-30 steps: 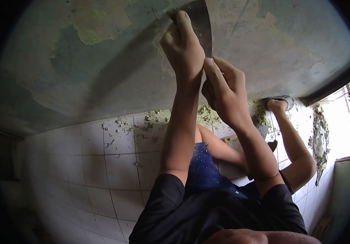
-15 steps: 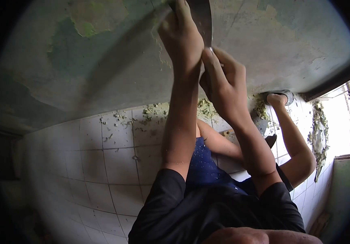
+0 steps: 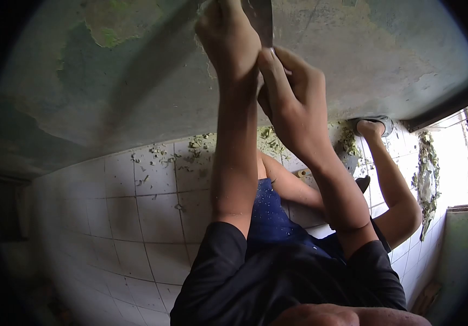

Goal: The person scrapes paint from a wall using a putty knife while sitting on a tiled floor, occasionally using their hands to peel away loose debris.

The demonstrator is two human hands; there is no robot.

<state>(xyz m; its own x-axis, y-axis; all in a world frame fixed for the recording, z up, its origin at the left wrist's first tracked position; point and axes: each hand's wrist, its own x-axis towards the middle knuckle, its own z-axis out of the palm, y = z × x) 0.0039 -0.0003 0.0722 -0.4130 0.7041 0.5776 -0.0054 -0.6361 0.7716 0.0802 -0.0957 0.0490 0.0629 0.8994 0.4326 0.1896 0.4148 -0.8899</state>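
A wide, dark metal blade (image 3: pixel 261 20), like that of a large knife, lies against the painted wall (image 3: pixel 158 81). Its upper end runs out of the frame. My left hand (image 3: pixel 228 41) is closed at the blade's left side, fingers curled away from view and the grip partly hidden. At the blade's lower end, my right hand (image 3: pixel 296 103) pinches it between thumb and fingers. Both arms reach up in front of me, and the left hand casts a long shadow on the wall. Around the hands the wall's green-grey paint is patchy.
Peeled paint flakes (image 3: pixel 196 146) lie along the wall's foot on the white tiled floor (image 3: pixel 158 217). A longer heap of scrapings (image 3: pixel 427 179) is at the right, near a bright doorway (image 3: pixel 457 157). My bent leg (image 3: pixel 391 174) and sandalled foot extend toward the wall.
Both hands and the blade have shifted a little up and to the left along the wall. The grip looks the same.
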